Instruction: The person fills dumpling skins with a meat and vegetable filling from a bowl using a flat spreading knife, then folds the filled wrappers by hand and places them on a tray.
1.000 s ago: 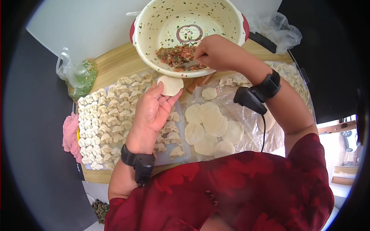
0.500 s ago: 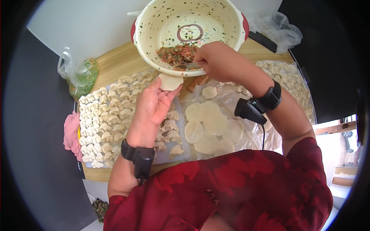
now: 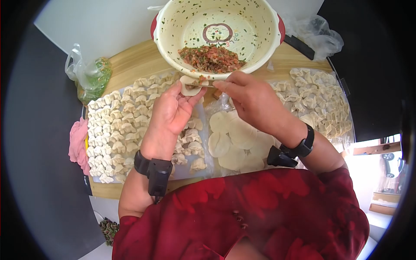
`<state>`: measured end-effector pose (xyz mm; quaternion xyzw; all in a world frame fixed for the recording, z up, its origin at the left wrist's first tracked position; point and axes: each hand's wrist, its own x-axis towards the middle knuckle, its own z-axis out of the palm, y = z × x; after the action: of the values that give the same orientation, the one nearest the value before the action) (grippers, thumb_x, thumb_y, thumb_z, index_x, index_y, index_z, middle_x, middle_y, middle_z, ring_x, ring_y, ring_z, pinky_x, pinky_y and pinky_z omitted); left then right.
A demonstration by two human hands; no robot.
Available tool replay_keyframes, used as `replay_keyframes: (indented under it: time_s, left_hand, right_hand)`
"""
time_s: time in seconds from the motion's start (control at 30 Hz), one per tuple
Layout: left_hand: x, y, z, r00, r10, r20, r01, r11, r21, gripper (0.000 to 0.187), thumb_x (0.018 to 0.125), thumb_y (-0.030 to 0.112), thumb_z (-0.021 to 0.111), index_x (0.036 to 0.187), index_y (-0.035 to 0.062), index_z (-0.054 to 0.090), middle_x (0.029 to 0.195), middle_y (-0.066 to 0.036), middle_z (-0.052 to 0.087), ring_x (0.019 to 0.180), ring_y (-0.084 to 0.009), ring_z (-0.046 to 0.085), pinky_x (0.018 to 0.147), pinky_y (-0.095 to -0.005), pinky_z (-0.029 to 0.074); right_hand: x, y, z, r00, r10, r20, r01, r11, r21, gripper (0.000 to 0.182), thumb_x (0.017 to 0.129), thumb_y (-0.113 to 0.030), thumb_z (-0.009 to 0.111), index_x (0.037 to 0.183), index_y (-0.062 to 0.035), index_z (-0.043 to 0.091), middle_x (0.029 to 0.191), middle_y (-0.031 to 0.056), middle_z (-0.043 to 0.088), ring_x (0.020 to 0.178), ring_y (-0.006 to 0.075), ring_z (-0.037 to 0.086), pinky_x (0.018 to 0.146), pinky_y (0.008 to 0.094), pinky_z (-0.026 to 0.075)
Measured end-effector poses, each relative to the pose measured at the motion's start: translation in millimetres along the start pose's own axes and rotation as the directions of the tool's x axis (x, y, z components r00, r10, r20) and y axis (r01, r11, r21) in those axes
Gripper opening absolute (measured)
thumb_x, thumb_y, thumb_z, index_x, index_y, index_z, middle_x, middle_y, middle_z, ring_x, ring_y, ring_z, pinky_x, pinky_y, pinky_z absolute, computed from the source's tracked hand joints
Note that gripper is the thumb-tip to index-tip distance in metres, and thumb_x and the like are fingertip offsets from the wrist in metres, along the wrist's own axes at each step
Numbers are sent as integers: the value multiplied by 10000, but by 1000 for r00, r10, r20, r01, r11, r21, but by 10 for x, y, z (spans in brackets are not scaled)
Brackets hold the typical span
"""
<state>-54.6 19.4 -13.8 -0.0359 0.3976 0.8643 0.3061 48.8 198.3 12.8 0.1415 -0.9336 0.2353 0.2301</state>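
My left hand (image 3: 172, 113) is palm up, its fingers closed on the edges of a round dumpling wrapper (image 3: 187, 91) just below the basin's near rim. My right hand (image 3: 256, 103) grips a thin metal utensil (image 3: 207, 84) and holds its end over the wrapper, where a little filling shows. I cannot make out whether the utensil is a spoon or a spreader. Above both hands stands a large cream basin (image 3: 266, 52) with red handles. Minced meat filling (image 3: 212, 59) with green bits lies along its near side.
Rows of folded dumplings (image 3: 117, 130) cover the left board, and more dumplings (image 3: 325, 97) sit at the right. Between them overlap several flat wrappers (image 3: 236, 141) on plastic. A bag of greens (image 3: 96, 80), a pink cloth (image 3: 79, 145) and a crumpled plastic bag (image 3: 320, 37) lie around the edges.
My right hand has moved from inside the basin toward me, bringing the utensil over the wrapper. Filling now shows on the wrapper. My left hand stays nearly in place.
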Motion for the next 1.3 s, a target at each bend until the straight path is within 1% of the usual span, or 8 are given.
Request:
replay_keyframes:
  time_s: [0.13,0.33,0.47,0.67,0.87,0.93,1.03,1.3]
  left_hand:
    - [2,-8,-37,999,-27,22,28,999,-42,369,1036,123,313,1329,-93,375,1331,-220,499,1226,-319,524,1060,-477,457]
    - [-21,1,-23,999,-30,24,30,1000,-6,385,1034,127,326,1346,-94,365,1346,-222,493,1237,-326,517,1068,-487,444]
    - [-17,-1,-36,999,-41,26,41,999,-7,377,1028,121,348,1337,-91,383,1336,-217,505,1233,-324,522,1069,-487,442]
    - [2,-3,-49,997,-50,61,52,998,-28,381,1027,104,372,1348,-100,346,1367,-223,481,1263,-339,494,1091,-484,426]
    - [-14,-3,-37,996,-40,75,43,998,-40,384,1030,112,366,1353,-95,341,1371,-220,479,1263,-335,495,1096,-484,422]
    - [-17,-5,-9,996,-39,75,42,998,-38,383,1032,112,357,1355,-93,338,1374,-218,476,1265,-333,493,1098,-484,420]
    - [-30,-17,0,999,-32,37,33,999,-22,377,1036,143,327,1336,-77,390,1333,-198,514,1219,-306,532,1066,-482,449]
    - [7,-27,-62,997,-41,69,46,996,-78,360,1039,137,311,1324,-69,392,1332,-202,510,1213,-307,534,1064,-494,451]
  right_hand:
    - [265,171,-192,990,-64,-127,58,997,-55,332,752,68,585,1051,-41,680,886,137,610,824,332,612,708,422,504]
    - [723,684,37,965,134,224,-40,924,-381,241,733,-14,592,912,-92,734,826,136,677,818,328,660,721,431,528]
    - [778,749,172,979,112,169,-59,955,-291,193,721,-11,601,856,-69,726,801,146,682,781,336,670,689,429,536]
    - [779,571,-36,884,248,397,-107,933,-344,185,716,-5,594,860,-50,701,751,178,645,759,378,622,681,465,485]
    - [466,443,-167,934,223,278,-176,967,-185,136,785,-22,588,871,-25,694,814,164,644,773,364,613,667,452,475]
    - [359,332,-193,985,148,84,-153,987,55,120,748,-25,584,818,-19,680,734,188,616,711,396,591,651,465,474]
    - [198,124,-211,988,151,42,-153,988,28,227,809,22,586,1000,-30,697,835,150,627,793,333,616,675,392,491]
    - [21,-9,-84,996,-21,-87,21,1000,8,332,788,80,588,1079,-53,678,855,143,606,809,323,609,673,385,493]
